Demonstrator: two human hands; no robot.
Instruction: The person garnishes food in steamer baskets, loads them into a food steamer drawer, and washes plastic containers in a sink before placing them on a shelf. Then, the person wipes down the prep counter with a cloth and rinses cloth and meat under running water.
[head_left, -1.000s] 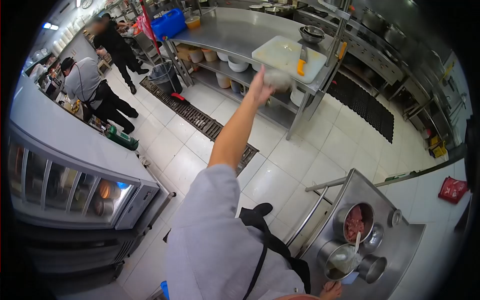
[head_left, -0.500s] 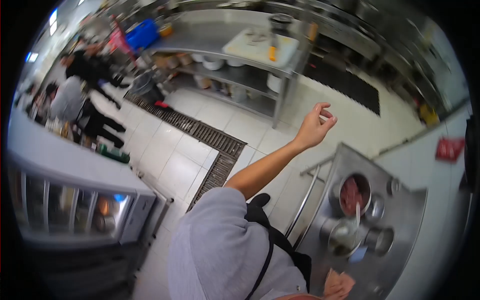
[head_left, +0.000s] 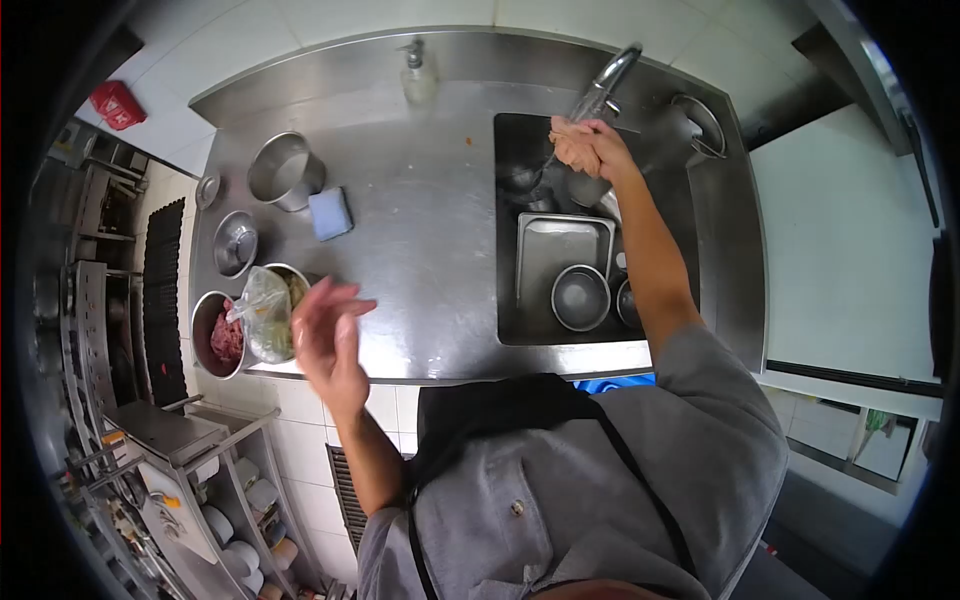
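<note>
Over the sink (head_left: 508,300), just below the faucet (head_left: 612,75), my right hand (head_left: 606,150) is closed on a crumpled tan piece (head_left: 574,146), whose material I cannot make out. My left hand (head_left: 335,345) is raised with fingers apart and empty. Beside it a clear plastic bag (head_left: 264,310) lies partly over a metal pot (head_left: 292,280). Pink-red raw meat (head_left: 226,335) fills another pot (head_left: 203,345). A metal tray (head_left: 553,222) and a round bowl (head_left: 581,297) rest in the sink.
On the steel counter (head_left: 420,240) are a blue sponge (head_left: 330,213), an empty metal pot (head_left: 286,172), a small bowl (head_left: 236,243) and a soap dispenser (head_left: 417,80). A rack of bowls (head_left: 235,500) stands at lower left. A white surface (head_left: 845,240) lies to the right.
The view has swung from the kitchen floor to the sink. My left hand, on a blurred pale object a second ago, is now empty. My right hand with the tan piece is now by the faucet.
</note>
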